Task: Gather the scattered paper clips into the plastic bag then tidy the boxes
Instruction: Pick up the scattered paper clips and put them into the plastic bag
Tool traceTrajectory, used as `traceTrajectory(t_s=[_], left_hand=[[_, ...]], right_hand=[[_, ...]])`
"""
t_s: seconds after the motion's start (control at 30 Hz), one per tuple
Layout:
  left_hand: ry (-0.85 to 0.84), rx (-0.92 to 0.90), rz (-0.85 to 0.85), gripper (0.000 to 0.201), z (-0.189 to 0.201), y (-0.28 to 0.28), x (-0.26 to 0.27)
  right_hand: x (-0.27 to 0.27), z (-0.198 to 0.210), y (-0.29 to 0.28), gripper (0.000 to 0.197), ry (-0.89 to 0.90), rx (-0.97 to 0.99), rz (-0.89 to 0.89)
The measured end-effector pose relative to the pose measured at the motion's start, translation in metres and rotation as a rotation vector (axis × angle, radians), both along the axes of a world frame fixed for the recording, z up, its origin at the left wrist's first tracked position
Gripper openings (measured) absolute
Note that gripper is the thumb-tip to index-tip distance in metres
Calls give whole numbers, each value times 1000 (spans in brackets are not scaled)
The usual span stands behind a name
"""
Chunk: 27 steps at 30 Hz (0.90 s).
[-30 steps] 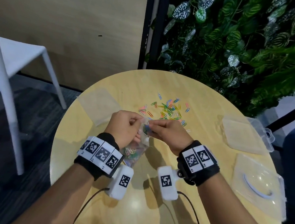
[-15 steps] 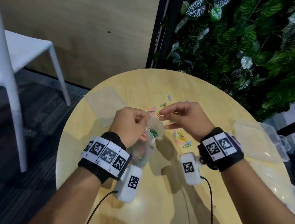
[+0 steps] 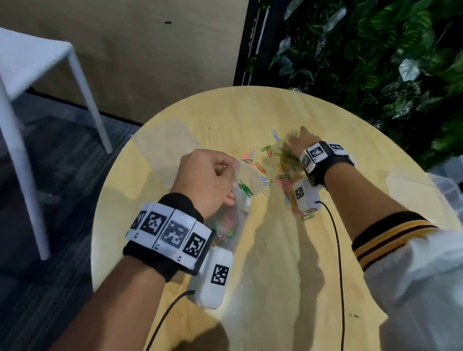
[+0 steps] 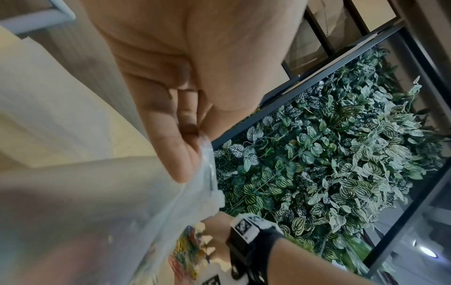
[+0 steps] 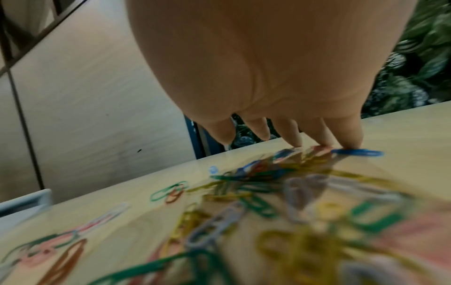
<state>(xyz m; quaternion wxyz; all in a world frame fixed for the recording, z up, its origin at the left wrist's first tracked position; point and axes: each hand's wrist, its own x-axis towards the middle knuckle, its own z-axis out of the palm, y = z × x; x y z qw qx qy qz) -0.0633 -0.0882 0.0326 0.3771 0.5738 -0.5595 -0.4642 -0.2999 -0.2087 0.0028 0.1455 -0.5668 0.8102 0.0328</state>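
Note:
My left hand pinches the rim of a clear plastic bag that hangs above the round wooden table; the bag holds several coloured paper clips. Scattered paper clips lie on the table past the bag. My right hand reaches over the far side of that pile, fingers straight and spread. In the right wrist view its fingertips press down on the table at the far edge of the paper clips, one touching a blue clip.
A clear plastic box stands at the table's right edge. A flat clear plastic sheet or lid lies at the left rim. A white chair stands on the floor to the left. A plant wall rises behind the table.
My right hand left the bag's mouth and moved forward and right over the clip pile, fingers now spread on the table. The left hand kept holding the bag.

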Motion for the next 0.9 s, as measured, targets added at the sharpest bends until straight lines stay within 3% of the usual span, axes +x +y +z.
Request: traceTrajectory(t_s=[0.13,0.2,0.33,0.43,0.53,0.6,0.67,0.77,0.83,0.9], left_hand=[[-19,-11,-8,15,1,0,-1],[-34,-15,-23,13,3,0,0],[-49,-11,-41,13,6,0,2],[-66,-11,-48,13,6,1,1],[-89,-24,-70,14,9,5,-1],[-98,-30,-85,14,12,9,-3],[-104,-34,-91,13,14,10,-4],[-109,-31,-82,13,15,11,-5],[-109,-32,-82,13,15,12,-7],[-111,-30,-90,13,15,13,-10]], right_hand=[[-6,-31,-40,51,102,89,329],[-11,-53,-54,37,64,70,312],[42,8,10,29,164,71,355],[34,9,28,24,239,65,310],[12,10,43,20,193,-16,291],[-3,15,50,18,52,-99,215],[-18,19,58,15,-201,-231,42],[-24,34,75,11,-887,-384,-259],[-10,49,90,21,-1246,-326,-315],[10,62,104,25,-1405,-224,-294]])
